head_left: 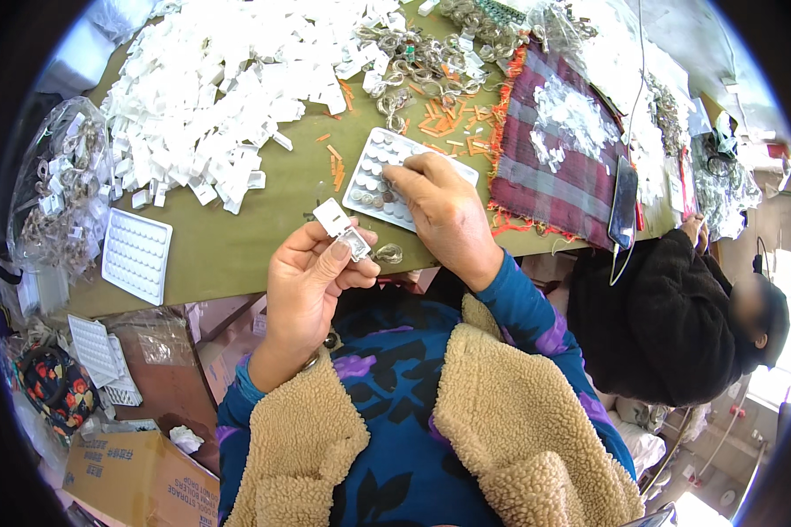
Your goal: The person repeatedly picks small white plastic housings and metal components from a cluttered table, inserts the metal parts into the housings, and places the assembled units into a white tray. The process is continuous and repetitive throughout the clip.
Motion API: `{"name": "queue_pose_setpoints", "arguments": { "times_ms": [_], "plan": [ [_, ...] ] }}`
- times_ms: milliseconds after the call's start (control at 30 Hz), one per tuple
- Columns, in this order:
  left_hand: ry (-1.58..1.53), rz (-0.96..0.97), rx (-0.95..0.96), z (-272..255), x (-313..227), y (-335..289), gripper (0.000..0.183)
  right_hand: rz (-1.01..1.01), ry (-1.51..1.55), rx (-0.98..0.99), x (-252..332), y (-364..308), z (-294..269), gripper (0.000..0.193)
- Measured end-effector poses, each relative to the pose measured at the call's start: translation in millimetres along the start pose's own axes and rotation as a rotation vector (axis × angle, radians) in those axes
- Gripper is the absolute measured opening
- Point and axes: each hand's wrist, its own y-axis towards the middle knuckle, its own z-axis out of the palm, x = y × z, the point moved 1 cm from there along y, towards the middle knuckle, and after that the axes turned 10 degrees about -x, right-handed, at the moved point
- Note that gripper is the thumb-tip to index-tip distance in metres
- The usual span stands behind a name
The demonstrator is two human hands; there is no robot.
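My left hand (303, 281) holds a small white plastic case (332, 215) between thumb and fingers, just over the table's near edge. The case stands unfolded, its lid part up and its hollow part toward my thumb. My right hand (448, 215) reaches over a white tray (381, 134) with rows of round pockets. Its thumb and forefinger are pinched together at the tray; whatever they hold is hidden. Several silvery discs (380, 199) sit in the pockets beside these fingertips. A small coil of clear wire (388, 254) lies next to my left fingers.
A big heap of white plastic pieces (211, 97) covers the table's far left. Orange strips (448, 114) and wire coils (395, 53) lie beyond the tray. Rightward are a plaid cloth (545, 176) and a phone (623, 202); a person in black (659, 316) sits there. Another tray (137, 255) lies left.
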Motion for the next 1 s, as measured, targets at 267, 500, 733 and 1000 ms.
{"name": "queue_pose_setpoints", "arguments": {
  "times_ms": [267, 500, 733, 1000],
  "plan": [
    [-0.086, -0.036, 0.038, -1.5, 3.1, 4.3, 0.029, -0.021, 0.028, 0.034, 4.1, 0.9, -5.4, 0.020],
    [-0.166, -0.041, 0.091, 1.2, 11.0, -2.9, 0.022, 0.129, 0.293, 0.044, 54.7, -12.6, -24.8, 0.016],
    [-0.104, -0.016, 0.061, -4.5, 18.5, -12.4, 0.019, 0.011, 0.262, 0.036, 73.5, -21.0, -21.5, 0.022],
    [-0.188, -0.034, 0.089, -5.3, 16.1, -16.4, 0.019, 0.149, 0.373, -0.081, 74.6, -18.9, -15.9, 0.034]
  ]
}}
